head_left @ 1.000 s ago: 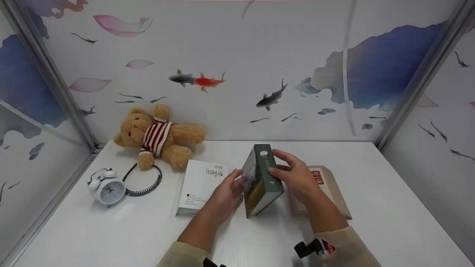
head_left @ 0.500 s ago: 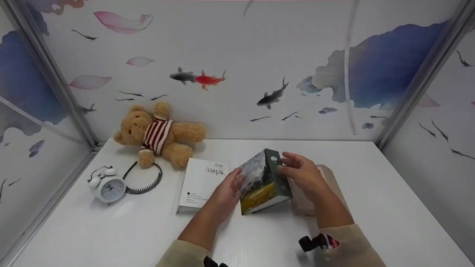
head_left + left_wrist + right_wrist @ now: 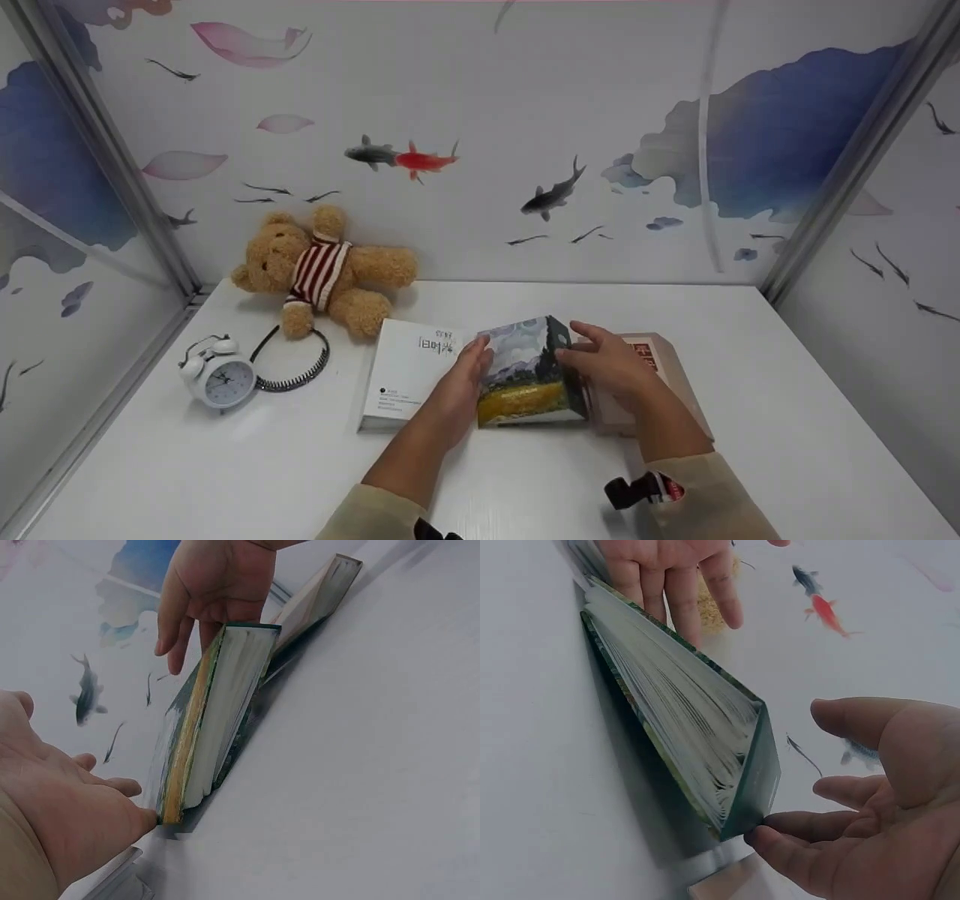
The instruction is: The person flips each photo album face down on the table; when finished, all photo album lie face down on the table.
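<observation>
A person in beige sleeves [image 3: 701, 491] handles a thick hardcover book with a painted landscape cover and dark green spine [image 3: 521, 375] over a glossy white counter [image 3: 225, 480]. The book is tilted between both hands, its cover facing up and its spine side raised at right; whether its lower edge touches the counter cannot be told. The left hand [image 3: 456, 394] has its grip apart, fingers extended, their tips touching the edge opposite the spine. The right hand [image 3: 611, 367] likewise has its grip apart, thumb away from the extended fingers, whose tips touch the spine, as the right wrist view shows.

Just left of the book lies a white hardcover with black lettering [image 3: 401, 371], partly behind the left arm. At right, a tan book with a red character block [image 3: 679, 367] lies partly beneath the right arm.

Farther left, a brown plush bear in a maroon-and-white striped shirt [image 3: 319, 277] lies on its side near the rear wall, painted with fish and petals [image 3: 480, 82]. Nearer the viewer are a black ring-shaped band with a ridged curve [image 3: 289, 387] and, just beside it, a white twin-bell alarm clock [image 3: 227, 381].
</observation>
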A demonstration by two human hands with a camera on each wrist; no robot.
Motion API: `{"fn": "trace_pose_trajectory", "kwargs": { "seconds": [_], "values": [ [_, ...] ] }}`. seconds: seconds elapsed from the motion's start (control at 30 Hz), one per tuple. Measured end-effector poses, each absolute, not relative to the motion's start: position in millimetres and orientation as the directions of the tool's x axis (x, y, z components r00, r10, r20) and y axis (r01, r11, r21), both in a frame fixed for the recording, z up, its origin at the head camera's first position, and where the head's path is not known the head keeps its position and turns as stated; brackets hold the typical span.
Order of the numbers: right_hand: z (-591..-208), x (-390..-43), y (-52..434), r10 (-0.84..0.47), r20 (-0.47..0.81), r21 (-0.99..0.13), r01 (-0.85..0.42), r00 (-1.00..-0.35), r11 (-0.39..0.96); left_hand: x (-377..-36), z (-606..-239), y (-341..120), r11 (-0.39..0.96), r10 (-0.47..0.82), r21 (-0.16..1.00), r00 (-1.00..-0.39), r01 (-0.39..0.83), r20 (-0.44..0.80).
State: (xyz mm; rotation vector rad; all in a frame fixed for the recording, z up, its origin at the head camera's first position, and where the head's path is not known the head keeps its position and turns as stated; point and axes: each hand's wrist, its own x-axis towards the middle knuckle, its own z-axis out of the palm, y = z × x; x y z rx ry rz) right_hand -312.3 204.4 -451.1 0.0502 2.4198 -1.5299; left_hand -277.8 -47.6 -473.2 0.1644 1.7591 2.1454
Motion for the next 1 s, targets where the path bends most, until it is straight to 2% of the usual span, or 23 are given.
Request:
{"fn": "trace_pose_trajectory", "kwargs": {
  "seconds": [0.33,0.57,1.0],
  "values": [
    [-453,-310,197,-0.112,-0.273,-0.884,0.203,-0.955,0.42,-279,-471,-51,-0.184,0.328,0.965,-0.937,-0.189,-0.121],
    [-443,-307,179,-0.1,-0.208,-0.909,0.155,-0.973,0.388,-279,-458,-62,-0.206,0.279,0.97,-0.958,-0.133,-0.072],
    [-435,-301,108,-0.25,-0.061,-0.961,-0.01,-0.966,0.275,-279,-442,-138,-0.183,0.105,0.983,-0.994,-0.032,-0.013]
  ]
}}
